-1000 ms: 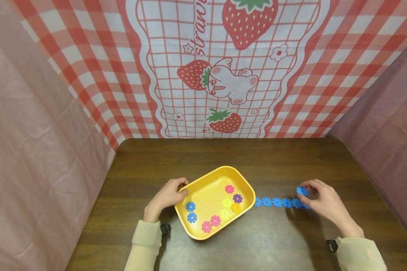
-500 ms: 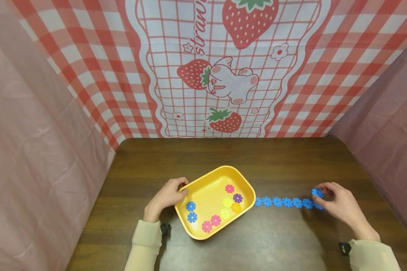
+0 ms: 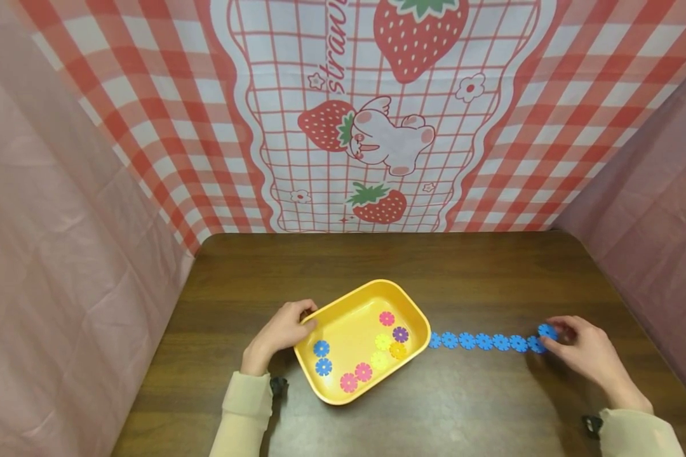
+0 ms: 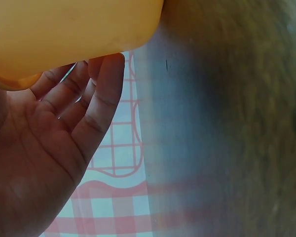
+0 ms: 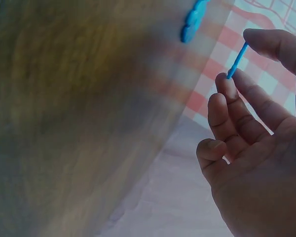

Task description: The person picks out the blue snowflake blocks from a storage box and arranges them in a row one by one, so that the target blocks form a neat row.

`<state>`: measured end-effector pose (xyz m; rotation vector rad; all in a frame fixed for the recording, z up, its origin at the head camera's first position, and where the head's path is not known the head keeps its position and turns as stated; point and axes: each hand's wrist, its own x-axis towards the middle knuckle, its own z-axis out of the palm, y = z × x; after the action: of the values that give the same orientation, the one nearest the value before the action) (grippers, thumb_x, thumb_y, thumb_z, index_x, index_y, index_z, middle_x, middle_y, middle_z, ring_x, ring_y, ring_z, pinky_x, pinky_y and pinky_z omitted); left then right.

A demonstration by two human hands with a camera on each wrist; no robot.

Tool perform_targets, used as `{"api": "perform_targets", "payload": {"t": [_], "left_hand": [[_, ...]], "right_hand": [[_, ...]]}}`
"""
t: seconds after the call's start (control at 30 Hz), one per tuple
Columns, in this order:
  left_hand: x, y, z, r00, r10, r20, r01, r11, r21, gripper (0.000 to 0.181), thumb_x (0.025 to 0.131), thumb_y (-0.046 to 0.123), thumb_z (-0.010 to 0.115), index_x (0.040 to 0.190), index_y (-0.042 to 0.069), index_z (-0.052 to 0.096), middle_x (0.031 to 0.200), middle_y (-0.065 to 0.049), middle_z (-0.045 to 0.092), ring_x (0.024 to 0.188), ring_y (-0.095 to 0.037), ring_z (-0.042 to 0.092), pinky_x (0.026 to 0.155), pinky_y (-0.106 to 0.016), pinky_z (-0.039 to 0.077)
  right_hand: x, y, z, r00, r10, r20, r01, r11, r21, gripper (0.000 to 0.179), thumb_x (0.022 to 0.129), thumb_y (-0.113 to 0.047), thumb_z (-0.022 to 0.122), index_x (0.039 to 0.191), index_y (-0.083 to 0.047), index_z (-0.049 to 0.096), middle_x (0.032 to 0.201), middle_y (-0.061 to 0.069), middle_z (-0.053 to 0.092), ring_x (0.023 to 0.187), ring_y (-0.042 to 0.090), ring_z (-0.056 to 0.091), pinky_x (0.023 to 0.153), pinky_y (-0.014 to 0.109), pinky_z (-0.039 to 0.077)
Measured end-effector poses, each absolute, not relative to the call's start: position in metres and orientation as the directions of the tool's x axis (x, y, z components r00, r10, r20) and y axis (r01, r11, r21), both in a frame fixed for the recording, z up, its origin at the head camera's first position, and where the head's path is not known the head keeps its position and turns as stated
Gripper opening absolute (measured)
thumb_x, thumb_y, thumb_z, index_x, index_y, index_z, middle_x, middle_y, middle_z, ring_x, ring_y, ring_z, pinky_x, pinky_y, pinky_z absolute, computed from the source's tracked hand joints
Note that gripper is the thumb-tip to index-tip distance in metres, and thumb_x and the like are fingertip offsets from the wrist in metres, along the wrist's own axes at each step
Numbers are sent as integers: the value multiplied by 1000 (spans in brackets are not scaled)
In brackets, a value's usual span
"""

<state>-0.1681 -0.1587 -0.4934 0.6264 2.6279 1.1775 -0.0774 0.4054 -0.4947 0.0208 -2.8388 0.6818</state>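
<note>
My left hand [image 3: 281, 331] grips the left end of a yellow plastic tray [image 3: 345, 339], thumb over the rim and fingers outside; the left wrist view shows those fingers against the outer wall. Between thumb and fingertips, my right hand [image 3: 587, 355] pinches a blue notched snowflake disc [image 3: 547, 331], seen edge-on as a thin blue disc [image 5: 238, 59] in the right wrist view. It is raised off the table near the right end of a row of blue snowflake discs [image 3: 484, 342]. That row runs right from the tray, whose edge hides part of its left end.
Inside the tray lie two blue discs [image 3: 322, 366], several pink discs [image 3: 349, 382], yellow discs [image 3: 382, 342], an orange disc [image 3: 397, 350] and a purple disc [image 3: 400, 334]. A checked strawberry cloth [image 3: 377, 146] hangs behind the brown wooden table [image 3: 434, 400].
My right hand has moved right and slightly toward me. One more blue disc now shows at the row's right end, and the hand holds another disc. My left hand and the tray have stayed put.
</note>
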Motion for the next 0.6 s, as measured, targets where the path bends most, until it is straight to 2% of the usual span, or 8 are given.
{"api": "perform_targets", "payload": {"t": [0.3, 0.6], "left_hand": [[-168, -159, -493, -888, 459, 7, 313, 594, 741, 9, 88, 6, 64, 96, 6, 67, 77, 1, 59, 65, -11, 53, 59, -26, 47], [-168, -159, -494, -889, 458, 2, 307, 592, 746, 8, 88, 8, 64, 96, 8, 67, 77, 2, 60, 65, -11, 54, 60, -27, 48]], "right_hand": [[-74, 417, -501, -983, 58, 174, -24, 899, -436, 33, 76, -21, 85, 98, 0, 71, 85, 8, 66, 71, 1, 47, 60, 25, 38], [-71, 422, -505, -988, 65, 139, -1, 902, -431, 36, 78, -24, 84, 101, 0, 71, 83, 4, 64, 70, 3, 47, 59, 27, 38]]}}
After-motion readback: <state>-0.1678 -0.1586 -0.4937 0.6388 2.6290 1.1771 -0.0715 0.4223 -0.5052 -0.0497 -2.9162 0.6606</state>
